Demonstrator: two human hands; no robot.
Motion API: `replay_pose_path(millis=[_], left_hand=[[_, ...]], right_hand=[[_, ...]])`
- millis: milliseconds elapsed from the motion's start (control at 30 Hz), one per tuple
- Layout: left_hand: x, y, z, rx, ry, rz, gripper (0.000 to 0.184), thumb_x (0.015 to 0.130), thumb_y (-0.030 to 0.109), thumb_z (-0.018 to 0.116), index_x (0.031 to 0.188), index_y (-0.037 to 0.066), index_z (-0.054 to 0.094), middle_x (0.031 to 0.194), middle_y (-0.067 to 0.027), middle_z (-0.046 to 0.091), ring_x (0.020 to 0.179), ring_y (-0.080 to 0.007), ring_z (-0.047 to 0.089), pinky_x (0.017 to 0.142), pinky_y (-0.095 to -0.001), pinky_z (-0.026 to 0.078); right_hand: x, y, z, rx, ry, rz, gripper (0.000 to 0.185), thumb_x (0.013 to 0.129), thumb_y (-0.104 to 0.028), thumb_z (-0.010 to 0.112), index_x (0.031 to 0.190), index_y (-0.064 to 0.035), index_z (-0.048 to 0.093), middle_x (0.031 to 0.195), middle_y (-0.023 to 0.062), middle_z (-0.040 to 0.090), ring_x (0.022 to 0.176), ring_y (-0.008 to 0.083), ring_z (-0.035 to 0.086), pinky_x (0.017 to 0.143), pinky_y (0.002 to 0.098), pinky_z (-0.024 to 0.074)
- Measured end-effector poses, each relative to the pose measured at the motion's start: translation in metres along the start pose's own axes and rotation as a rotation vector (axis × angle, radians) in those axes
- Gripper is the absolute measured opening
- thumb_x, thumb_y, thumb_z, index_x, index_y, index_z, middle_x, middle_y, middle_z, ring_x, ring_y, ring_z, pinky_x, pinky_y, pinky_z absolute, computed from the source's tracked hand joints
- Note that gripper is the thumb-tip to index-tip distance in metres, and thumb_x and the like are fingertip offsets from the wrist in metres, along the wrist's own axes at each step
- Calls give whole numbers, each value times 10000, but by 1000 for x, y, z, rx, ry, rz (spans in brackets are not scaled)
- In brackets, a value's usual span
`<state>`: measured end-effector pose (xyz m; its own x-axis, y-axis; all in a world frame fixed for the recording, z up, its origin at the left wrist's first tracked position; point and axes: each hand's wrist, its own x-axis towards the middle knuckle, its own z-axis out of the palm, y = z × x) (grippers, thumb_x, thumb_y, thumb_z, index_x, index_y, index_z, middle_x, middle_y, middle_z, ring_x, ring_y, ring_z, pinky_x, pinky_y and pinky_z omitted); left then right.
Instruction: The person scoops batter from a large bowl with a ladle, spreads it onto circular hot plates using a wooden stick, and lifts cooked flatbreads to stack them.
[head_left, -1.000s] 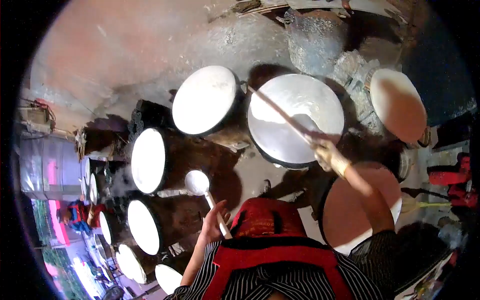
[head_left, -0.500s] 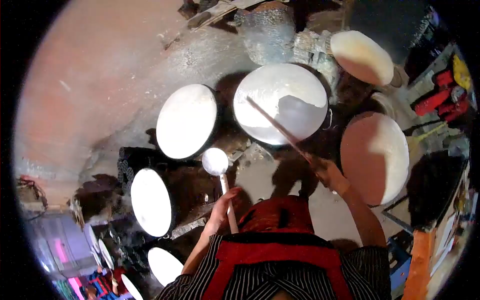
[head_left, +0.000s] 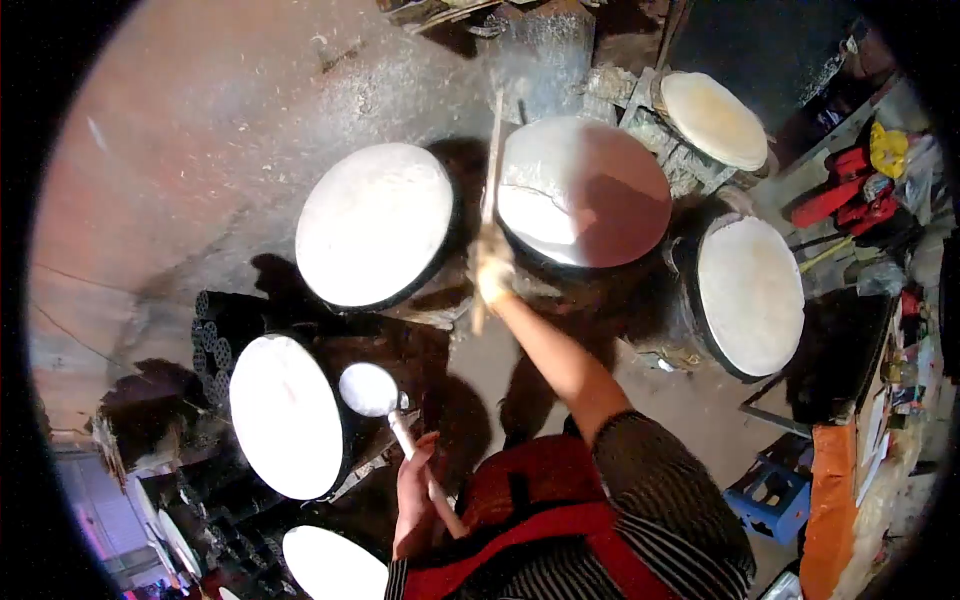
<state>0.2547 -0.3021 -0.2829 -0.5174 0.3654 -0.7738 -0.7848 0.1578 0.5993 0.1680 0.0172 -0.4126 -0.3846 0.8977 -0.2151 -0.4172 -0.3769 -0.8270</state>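
My left hand [head_left: 416,490] grips the pale handle of a ladle [head_left: 369,389], whose round bowl looks white and full. The bowl is beside the right edge of a round griddle [head_left: 285,415] covered in white. Blurred by motion, my right hand [head_left: 493,268] is closed around a long wooden stick [head_left: 494,150]. The stick points away from me, along the left side of the far middle griddle [head_left: 585,190]. A pale sheet with an uneven edge lies on that griddle, partly in my shadow. To its left is another white-covered griddle [head_left: 375,222].
More white-topped griddles stand at right [head_left: 752,297], far right [head_left: 713,120] and lower left [head_left: 335,565]. Black honeycomb briquettes [head_left: 212,340] are stacked by the wall [head_left: 190,150]. A blue stool [head_left: 770,500] and an orange panel [head_left: 832,510] are at lower right.
My right hand has swung left with the stick, away from the middle griddle's centre. My left hand and the ladle have moved left and nearer to me. The view has shifted.
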Motion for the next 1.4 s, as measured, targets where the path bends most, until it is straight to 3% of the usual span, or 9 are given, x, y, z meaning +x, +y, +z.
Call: replay_pose_path(millis=[200,467,733,800,833,933,1000,1233,1400], left_hand=[[-8,-14,-29,-121,86,58,367,810,223,549,1109,12,531,946,-41,552,853,-148,519,763,-261,415],[10,-15,-16,13,-116,29,330,846,203,486,1120,32,550,1036,-4,540,830,-87,455,734,-227,377],[16,-17,19,165,-162,-8,334,855,207,476,1127,25,542,1111,-11,547,953,-103,473,860,-239,359],[7,-13,43,223,-180,62,342,854,218,481,1128,21,541,1107,-13,552,971,-114,476,865,-247,358],[4,-13,53,237,-199,110,349,853,225,485,1129,20,540,1103,-13,554,973,-119,477,865,-252,358],[14,-20,65,299,-235,165,365,842,244,495,1125,21,551,1090,-24,556,960,-138,480,858,-263,356],[8,-21,81,309,-162,57,366,840,244,494,1124,21,557,1090,-33,555,953,-141,480,854,-265,358],[23,-51,122,276,-298,201,359,849,225,489,1132,11,547,1124,-51,542,1063,-154,463,946,-271,318],[6,-49,181,232,-232,153,341,854,204,497,1113,-14,538,1191,-88,499,1133,-182,429,989,-299,293]], right_hand=[[8,30,16,-583,258,35,267,916,-132,386,1129,-35,515,897,9,570,646,142,517,509,253,433],[-102,-65,-110,228,96,308,148,871,-249,504,980,-158,546,665,-45,491,458,103,451,347,233,355],[-54,-67,-101,101,219,336,255,911,-282,457,1106,-118,448,722,12,490,491,123,476,373,269,399],[-61,-36,-105,-389,-109,167,295,900,-295,480,1130,-112,453,706,7,487,455,110,445,369,258,391],[-65,-54,-105,-509,-39,515,317,887,-260,508,1159,-108,447,707,-4,492,455,105,456,368,255,395],[-92,-90,-184,88,-260,385,295,867,-311,551,1090,-126,498,635,-24,470,488,91,468,375,234,368],[-95,-115,-224,-211,-125,162,266,863,-314,542,1051,-128,516,649,-14,497,491,101,472,381,243,371],[-51,-161,-238,464,-248,520,246,868,-388,505,1047,-219,498,737,38,574,511,145,495,376,282,349],[-34,-152,-313,-292,-336,457,297,865,-297,555,1056,-71,541,785,23,553,647,143,497,601,255,426]])
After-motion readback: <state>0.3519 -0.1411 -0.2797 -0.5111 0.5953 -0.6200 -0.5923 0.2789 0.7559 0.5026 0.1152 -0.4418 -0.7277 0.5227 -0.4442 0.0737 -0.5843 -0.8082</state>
